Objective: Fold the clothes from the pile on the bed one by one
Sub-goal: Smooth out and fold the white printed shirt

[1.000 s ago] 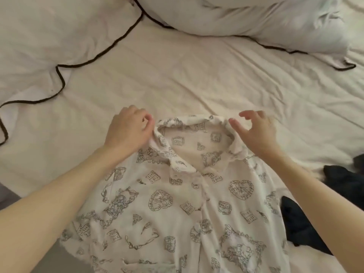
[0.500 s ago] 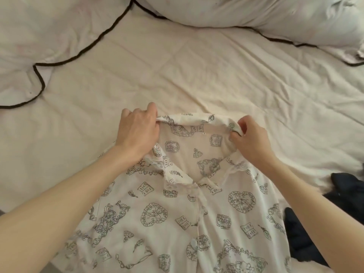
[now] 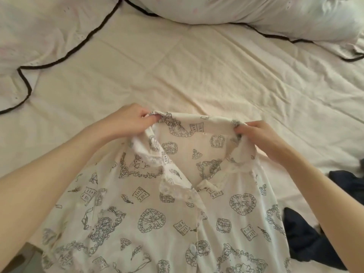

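Head view: our left hand and right hand pinch the collar ends of the printed shirt, lying front-up on the bed, its length running toward us.

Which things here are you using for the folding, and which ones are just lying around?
Part of the job:
- printed shirt, gripped at the collar
- left hand
- right hand
- dark garment at the right, possibly next to fold

Just lying about:
- pillow
- duvet with dark trim
- bed sheet
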### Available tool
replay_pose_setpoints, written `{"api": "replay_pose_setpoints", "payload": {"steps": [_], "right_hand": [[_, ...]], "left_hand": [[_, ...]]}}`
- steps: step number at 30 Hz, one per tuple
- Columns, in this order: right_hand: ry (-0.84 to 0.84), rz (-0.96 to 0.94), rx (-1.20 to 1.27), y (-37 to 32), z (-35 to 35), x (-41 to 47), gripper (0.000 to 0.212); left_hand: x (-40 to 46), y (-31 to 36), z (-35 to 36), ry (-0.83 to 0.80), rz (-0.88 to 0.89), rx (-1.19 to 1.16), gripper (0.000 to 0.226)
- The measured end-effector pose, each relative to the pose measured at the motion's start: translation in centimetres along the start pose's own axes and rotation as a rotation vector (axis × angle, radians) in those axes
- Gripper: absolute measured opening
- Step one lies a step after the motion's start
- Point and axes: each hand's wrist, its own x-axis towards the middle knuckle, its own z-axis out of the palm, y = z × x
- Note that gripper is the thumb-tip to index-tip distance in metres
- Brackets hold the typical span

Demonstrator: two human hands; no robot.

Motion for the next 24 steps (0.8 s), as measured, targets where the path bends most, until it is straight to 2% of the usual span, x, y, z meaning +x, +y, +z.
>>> {"api": "replay_pose_setpoints", "payload": {"steps": [4, 8, 11, 14, 17, 20, 21, 24], "right_hand": [[0.141, 0.03, -0.231, -0.9, 2.1, 4.1, 0.029], [0.321, -0.074, -0.394, -0.8, 3.7, 5.9, 0.031], [0.455, -0.149, -0.523, -0.2, 4.4, 6.4, 0.027], [0.414, -0.139, -0.574, 0.7, 5.4, 6.4, 0.03], [0.362, -0.127, -0.41, 0.8, 5.5, 5.7, 0.037], [0.398, -0.196, -0.394, 0.8, 5.6, 3.4, 0.06], [0.424, -0.228, -0.421, 0.9, 6.0, 2.1, 0.064], [0.463, -0.343, -0.457, 1.6, 8.4, -2.8, 0.064]], "left_hand": [[3.2, 0.4, 0.7, 0.11, -0.037, 0.119, 0.046], [4.7, -0.1, 1.8, 0.235, -0.14, 0.114, 0.04], [5.1, -0.4, 2.5, 0.33, -0.136, 0.17, 0.033], [5.1, -0.8, 3.2, 0.32, -0.131, 0.185, 0.034], [4.9, -1.0, 3.1, 0.28, -0.094, 0.136, 0.045], [3.3, -1.1, 2.3, 0.091, -0.073, -0.164, 0.06], [2.3, -1.3, 2.1, 0.082, -0.047, -0.24, 0.065], [-1.6, -3.0, 2.5, 0.268, 0.008, -0.193, 0.064]]}}
